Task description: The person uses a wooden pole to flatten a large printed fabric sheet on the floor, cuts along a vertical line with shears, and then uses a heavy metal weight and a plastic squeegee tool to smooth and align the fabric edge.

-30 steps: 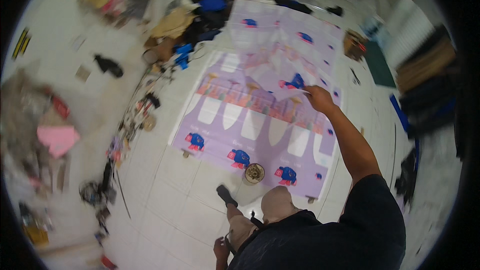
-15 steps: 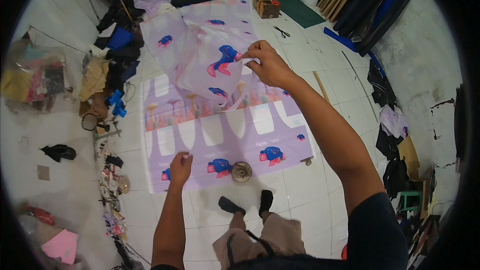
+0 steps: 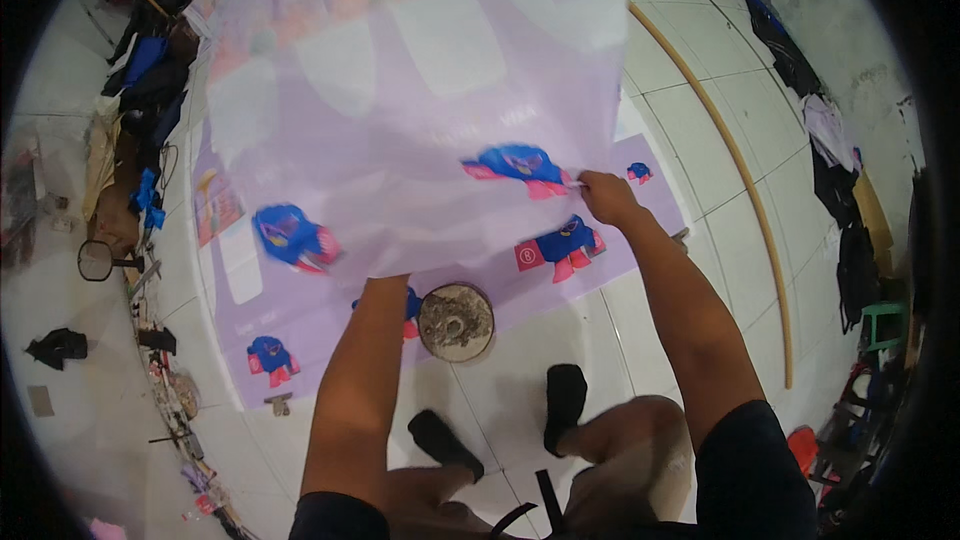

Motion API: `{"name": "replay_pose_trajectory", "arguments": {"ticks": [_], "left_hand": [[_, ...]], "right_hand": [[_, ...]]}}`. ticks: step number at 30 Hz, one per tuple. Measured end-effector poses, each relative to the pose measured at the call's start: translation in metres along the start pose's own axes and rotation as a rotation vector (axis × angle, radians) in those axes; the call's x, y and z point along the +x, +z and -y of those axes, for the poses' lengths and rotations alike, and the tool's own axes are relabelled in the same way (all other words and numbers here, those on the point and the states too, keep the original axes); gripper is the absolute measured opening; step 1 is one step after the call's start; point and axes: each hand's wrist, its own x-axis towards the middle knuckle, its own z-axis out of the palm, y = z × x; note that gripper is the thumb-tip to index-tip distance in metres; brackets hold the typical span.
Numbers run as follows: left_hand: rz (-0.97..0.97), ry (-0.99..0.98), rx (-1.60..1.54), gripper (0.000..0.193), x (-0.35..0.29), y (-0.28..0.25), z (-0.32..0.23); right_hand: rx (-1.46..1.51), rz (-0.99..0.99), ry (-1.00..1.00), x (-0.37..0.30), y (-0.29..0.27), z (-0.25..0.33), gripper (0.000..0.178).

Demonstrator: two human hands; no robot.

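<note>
A lilac printed fabric sheet, with blue and pink figures and pale rounded shapes, billows up in front of me, blurred by motion. My right hand is closed on its edge at the right, beside a blue and pink figure. My left forearm reaches up under the sheet, so the left hand and its fingers are hidden. Beneath lies another layer of similar lilac fabric, spread on the tiled floor. A round, flat weight with a small central hole rests on its near edge. A metal clip sits at its near left corner.
A long wooden stick lies on the tiles to the right. Dark cloth scraps and a green stool line the right wall. Along the left wall are piled scraps, a blue bundle and small clutter. My socked feet stand just behind the weight.
The top sheet has come from a bunched fold at the far side to a broad spread nearer me. My right hand has moved nearer; my left hand has gone under the sheet.
</note>
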Motion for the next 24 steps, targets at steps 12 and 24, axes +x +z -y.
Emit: {"name": "replay_pose_trajectory", "arguments": {"ticks": [12, 24], "left_hand": [[0.071, -0.129, 0.876, 0.042, -0.014, -0.174, 0.034], [-0.183, 0.315, -0.355, 0.092, -0.160, -0.316, 0.096]], "right_hand": [[0.162, -0.433, 0.030, -0.014, 0.045, -0.137, 0.021], [0.085, -0.442, 0.274, -0.042, 0.088, -0.160, 0.024]]}}
